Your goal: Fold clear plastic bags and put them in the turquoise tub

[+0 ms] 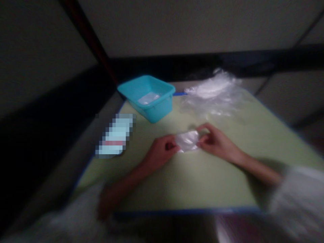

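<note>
My left hand (162,152) and my right hand (215,140) meet over the middle of a pale green table (192,182). Between them they hold a small clear plastic bag (187,141), the left fingers pinched on its left end, the right fingers closed on its right end. The bag sits just above or on the table top; the blur hides which.
A turquoise plastic tub (149,98) with something pale inside stands at the back left. A heap of clear plastic bags (215,94) lies at the back right. A blurred-out flat item (115,136) rests at the table's left edge. Dark walls surround the table.
</note>
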A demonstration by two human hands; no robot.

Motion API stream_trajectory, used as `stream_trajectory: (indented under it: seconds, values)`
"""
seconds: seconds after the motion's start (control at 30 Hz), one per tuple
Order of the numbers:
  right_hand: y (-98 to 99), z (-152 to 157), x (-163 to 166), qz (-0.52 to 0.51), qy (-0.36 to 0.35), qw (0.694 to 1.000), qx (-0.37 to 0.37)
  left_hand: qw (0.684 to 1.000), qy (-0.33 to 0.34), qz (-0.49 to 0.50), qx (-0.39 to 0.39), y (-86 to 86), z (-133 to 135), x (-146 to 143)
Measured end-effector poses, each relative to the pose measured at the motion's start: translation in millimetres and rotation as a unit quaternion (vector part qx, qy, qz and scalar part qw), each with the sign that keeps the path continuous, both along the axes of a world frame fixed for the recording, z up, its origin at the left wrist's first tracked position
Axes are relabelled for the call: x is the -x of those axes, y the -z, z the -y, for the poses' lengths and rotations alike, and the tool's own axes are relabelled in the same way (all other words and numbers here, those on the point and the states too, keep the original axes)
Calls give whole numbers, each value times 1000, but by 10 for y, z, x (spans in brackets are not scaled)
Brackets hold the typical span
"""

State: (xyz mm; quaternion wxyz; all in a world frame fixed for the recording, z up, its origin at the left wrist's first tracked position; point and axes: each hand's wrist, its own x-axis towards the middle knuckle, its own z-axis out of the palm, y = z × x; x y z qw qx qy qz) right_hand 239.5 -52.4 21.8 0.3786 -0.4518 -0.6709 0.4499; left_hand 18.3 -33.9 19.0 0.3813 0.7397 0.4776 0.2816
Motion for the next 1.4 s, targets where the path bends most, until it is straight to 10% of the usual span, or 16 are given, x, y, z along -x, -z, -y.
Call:
stream_trajectory:
  seconds: [0.87, 1.17, 1.4]
  values:
    - [-1, -60, 18, -9, 95, 993, 67, 994, -19, 45, 93, -27, -132, -63]
    - [-93, 70, 0, 157, 136, 966, -152, 997, -20, 30, 75, -20, -118, -71]
    - [-46, 67, 17, 168, 112, 969, -144, 995, -10, 48, 85, -6, -106, -54]
